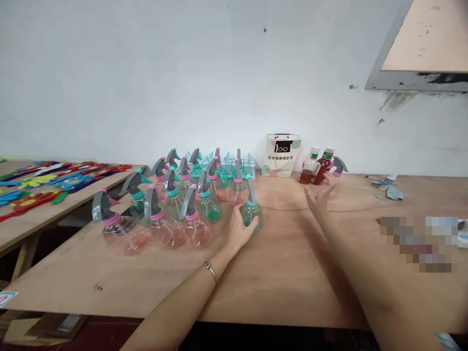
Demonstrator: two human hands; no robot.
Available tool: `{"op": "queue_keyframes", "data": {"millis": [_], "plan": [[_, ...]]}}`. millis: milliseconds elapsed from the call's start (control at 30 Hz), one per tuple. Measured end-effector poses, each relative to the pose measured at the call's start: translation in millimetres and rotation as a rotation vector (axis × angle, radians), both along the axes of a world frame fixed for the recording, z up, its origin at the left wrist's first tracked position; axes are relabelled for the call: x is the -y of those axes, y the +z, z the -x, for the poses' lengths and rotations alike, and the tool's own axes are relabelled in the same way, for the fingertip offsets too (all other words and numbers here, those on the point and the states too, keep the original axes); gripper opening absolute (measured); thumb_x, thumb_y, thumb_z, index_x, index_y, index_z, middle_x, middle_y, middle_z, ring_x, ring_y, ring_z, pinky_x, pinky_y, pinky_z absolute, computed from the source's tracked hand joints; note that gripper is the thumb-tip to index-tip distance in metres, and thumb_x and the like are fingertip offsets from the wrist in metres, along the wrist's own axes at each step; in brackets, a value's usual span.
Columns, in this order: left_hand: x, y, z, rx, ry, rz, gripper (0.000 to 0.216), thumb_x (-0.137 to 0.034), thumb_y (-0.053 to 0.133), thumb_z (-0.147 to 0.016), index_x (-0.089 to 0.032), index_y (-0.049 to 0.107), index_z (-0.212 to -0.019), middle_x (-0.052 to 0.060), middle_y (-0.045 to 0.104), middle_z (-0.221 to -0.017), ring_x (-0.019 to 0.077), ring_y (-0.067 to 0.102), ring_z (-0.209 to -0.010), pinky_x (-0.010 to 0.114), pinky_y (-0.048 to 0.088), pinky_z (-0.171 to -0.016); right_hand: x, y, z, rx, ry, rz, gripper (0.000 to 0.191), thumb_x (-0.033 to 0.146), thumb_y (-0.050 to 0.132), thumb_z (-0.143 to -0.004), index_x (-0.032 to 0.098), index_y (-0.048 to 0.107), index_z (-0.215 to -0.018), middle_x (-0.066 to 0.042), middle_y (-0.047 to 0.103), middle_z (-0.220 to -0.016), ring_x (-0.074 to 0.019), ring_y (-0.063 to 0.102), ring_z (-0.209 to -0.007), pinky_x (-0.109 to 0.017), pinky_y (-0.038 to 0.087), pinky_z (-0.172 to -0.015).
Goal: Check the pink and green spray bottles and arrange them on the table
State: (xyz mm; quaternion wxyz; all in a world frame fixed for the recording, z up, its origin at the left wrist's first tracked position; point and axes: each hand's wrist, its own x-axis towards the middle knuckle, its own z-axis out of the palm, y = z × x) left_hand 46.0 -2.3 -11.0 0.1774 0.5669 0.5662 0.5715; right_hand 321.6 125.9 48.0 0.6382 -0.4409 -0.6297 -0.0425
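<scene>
My left hand (241, 229) is wrapped round the body of a green spray bottle (255, 210) that stands upright on the wooden table. To its left, several pink and green spray bottles with grey trigger heads stand close together, among them a pink spray bottle (199, 229) at the front. My right hand (320, 195) is over the table with its fingers apart. Just behind it is another pink spray bottle (337, 171), partly hidden by the fingers; whether they touch it I cannot tell.
A paper bag (281, 156) and two bottles of reddish-brown liquid, one a dark bottle (323, 168), stand against the wall. Behind the spray bottles is a turquoise rack (234, 170). Colourful flat cut-outs (36, 200) cover the left table. Small items, including a pale crumpled piece (394, 193), lie at right.
</scene>
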Motion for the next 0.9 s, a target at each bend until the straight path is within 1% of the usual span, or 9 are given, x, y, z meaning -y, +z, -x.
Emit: {"op": "queue_keyframes", "data": {"millis": [133,233,300,367,500,567,700,800,900], "plan": [[11,2.9,-14,-0.045,-0.104,-0.03,0.059,-0.045,0.075,-0.076,-0.022,0.047,-0.122,0.013,0.059,-0.125,0.0301,0.058,-0.12,0.049,0.045,-0.102,59,5.8,68,0.21,0.765,0.267,0.086,0.059,0.076,-0.071,0.025,0.039,-0.141,-0.017,0.047,-0.145,-0.034,0.049,-0.133,-0.054,0.039,-0.111],[19,4.0,-20,-0.13,-0.129,-0.02,0.06,-0.052,0.08,-0.069,-0.022,0.053,-0.114,0.013,0.064,-0.113,0.0324,0.062,-0.109,0.051,0.048,-0.094,78,10.8,103,0.1,0.991,0.464,0.072,0.049,0.075,-0.076,0.029,0.045,-0.138,-0.012,0.052,-0.143,-0.029,0.054,-0.13,-0.05,0.041,-0.11],[22,5.5,-19,-0.203,-0.166,-0.029,0.058,-0.054,0.08,-0.069,-0.022,0.055,-0.11,0.011,0.065,-0.108,0.0322,0.063,-0.103,0.051,0.048,-0.093,80,14.4,114,-0.02,1.029,0.538,0.058,0.046,0.074,-0.077,0.029,0.054,-0.128,-0.009,0.061,-0.131,-0.0266,0.059,-0.122,-0.048,0.044,-0.108],[20,9.1,-13,-0.221,-0.189,-0.11,0.048,-0.052,0.07,-0.079,-0.023,0.054,-0.113,0.011,0.064,-0.112,0.0298,0.061,-0.107,0.05,0.047,-0.097,77,18.5,117,-0.1,1.008,0.561,0.044,0.042,0.072,-0.075,0.028,0.062,-0.116,-0.005,0.068,-0.118,-0.0252,0.062,-0.115,-0.047,0.044,-0.108],[-8,21.7,4,-0.089,0.088,-0.323,0.043,-0.039,0.058,-0.09,-0.021,0.044,-0.127,0.015,0.05,-0.132,0.0267,0.047,-0.132,0.047,0.035,-0.114,73,30.6,111,-0.222,0.937,0.574,0.023,0.034,0.065,-0.074,0.027,0.068,-0.096,-0.001,0.073,-0.107,-0.0249,0.062,-0.116,-0.047,0.038,-0.113],[-32,27.8,12,-0.048,0.216,-0.324,0.062,-0.035,0.066,-0.083,-0.018,0.037,-0.134,0.019,0.038,-0.143,0.0296,0.034,-0.143,0.048,0.027,-0.12,74,39.2,108,-0.352,0.996,0.603,0.022,0.031,0.063,-0.07,0.027,0.069,-0.092,-0.001,0.075,-0.1,-0.0253,0.065,-0.112,-0.046,0.042,-0.111],[-77,34.9,22,-0.029,0.243,-0.164,0.088,-0.03,0.074,-0.074,-0.013,0.023,-0.145,0.024,0.028,-0.154,0.0337,0.025,-0.15,0.05,0.021,-0.123,75,57.8,101,-0.563,1.145,0.634,0.025,0.023,0.061,-0.059,0.025,0.068,-0.083,-0.002,0.077,-0.092,-0.0275,0.069,-0.108,-0.043,0.051,-0.102],[-94,35.7,22,-0.039,0.216,-0.067,0.086,-0.029,0.07,-0.077,-0.012,0.021,-0.145,0.026,0.037,-0.151,0.034,0.035,-0.145,0.049,0.028,-0.119,80,68.4,96,-0.608,1.204,0.645,0.032,0.018,0.06,-0.056,0.025,0.068,-0.085,-0.003,0.078,-0.096,-0.0288,0.068,-0.111,-0.044,0.053,-0.099],[-90,33.5,16,-0.098,0.231,-0.081,0.073,-0.03,0.066,-0.081,-0.012,0.029,-0.141,0.025,0.046,-0.144,0.0337,0.042,-0.14,0.051,0.031,-0.116,87,76.0,90,-0.62,1.243,0.662,0.037,0.016,0.062,-0.056,0.025,0.068,-0.092,-0.003,0.078,-0.097,-0.0292,0.067,-0.114,-0.045,0.053,-0.1]]}}
